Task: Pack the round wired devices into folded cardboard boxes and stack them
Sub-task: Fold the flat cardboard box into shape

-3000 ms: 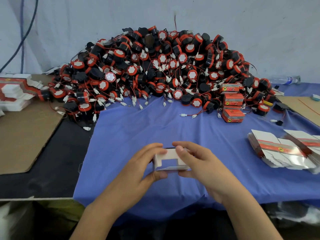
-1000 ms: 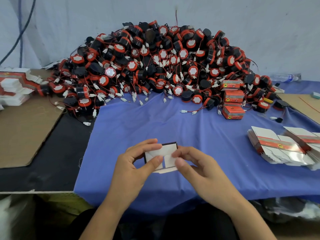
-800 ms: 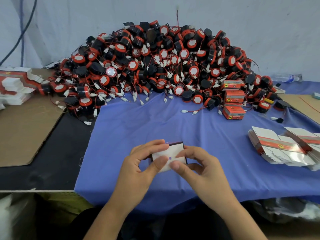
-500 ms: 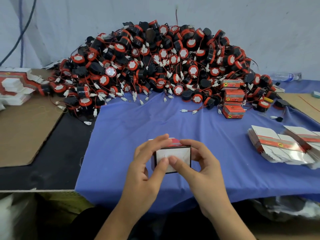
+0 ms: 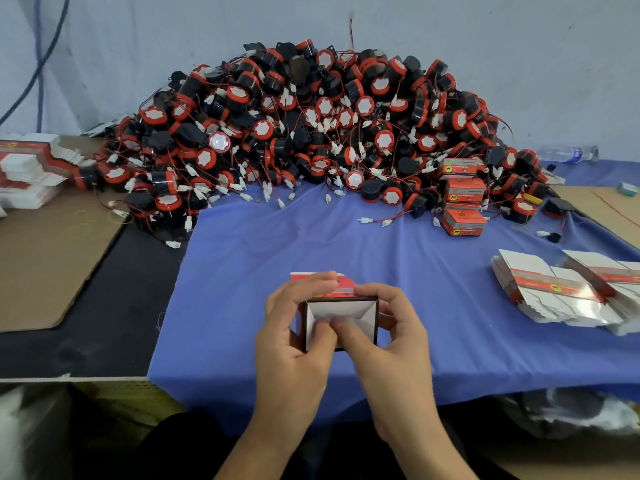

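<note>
While both thumbs press on its white inner flaps, the cardboard box (image 5: 341, 311) is gripped between left hand (image 5: 291, 337) and right hand (image 5: 391, 337), fingers curled round its sides, over the blue cloth (image 5: 311, 244). Red top, dark-edged opening, contents hidden. Closed red boxes (image 5: 464, 190) by the heap: at least three. Flat box blanks (image 5: 554, 289): two stacks, right side. Round devices (image 5: 311, 126) heaped behind: black, red rings, white faces, wired.

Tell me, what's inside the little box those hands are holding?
Only white folded flaps show in the box, pressed by thumbs of the left hand and right hand. Anything behind the flaps is hidden.
</note>
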The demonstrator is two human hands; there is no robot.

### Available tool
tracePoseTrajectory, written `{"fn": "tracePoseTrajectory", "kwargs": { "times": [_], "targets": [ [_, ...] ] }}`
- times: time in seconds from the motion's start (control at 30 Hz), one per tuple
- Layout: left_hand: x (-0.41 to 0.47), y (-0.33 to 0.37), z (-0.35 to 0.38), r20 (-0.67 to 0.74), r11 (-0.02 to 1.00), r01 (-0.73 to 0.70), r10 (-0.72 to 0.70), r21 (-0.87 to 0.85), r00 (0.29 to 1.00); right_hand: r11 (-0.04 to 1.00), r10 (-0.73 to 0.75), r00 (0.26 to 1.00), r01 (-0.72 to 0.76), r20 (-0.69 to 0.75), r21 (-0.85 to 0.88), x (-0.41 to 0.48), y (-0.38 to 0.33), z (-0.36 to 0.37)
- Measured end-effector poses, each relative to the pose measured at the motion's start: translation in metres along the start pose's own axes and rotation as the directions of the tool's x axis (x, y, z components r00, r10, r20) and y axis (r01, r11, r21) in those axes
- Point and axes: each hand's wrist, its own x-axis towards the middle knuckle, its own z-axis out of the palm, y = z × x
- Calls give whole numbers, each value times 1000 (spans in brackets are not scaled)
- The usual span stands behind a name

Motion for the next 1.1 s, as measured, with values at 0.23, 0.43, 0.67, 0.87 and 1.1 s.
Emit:
{"fn": "tracePoseTrajectory", "kwargs": {
  "times": [0.23,0.43,0.67,0.87,1.1],
  "targets": [
    [3,0,-14,95,996,71,-75,47,993,999,-3,1000,2,26,47,0,-3,-6],
    [5,-3,-22,199,960,-36,-21,277,980,926,230,973,-220,5,307,1,-3,-8],
    [2,-6,-19,118,967,9,-40,256,992,855,290,931,-356,221,378,6,5,-11],
    [0,-3,-16,212,980,85,-123,180,969,873,189,948,-282,258,397,10,7,-13],
    [8,-12,-25,292,911,68,-201,406,935,1000,-7,961,11,276,-14,14,15,-15]
  ]
}}
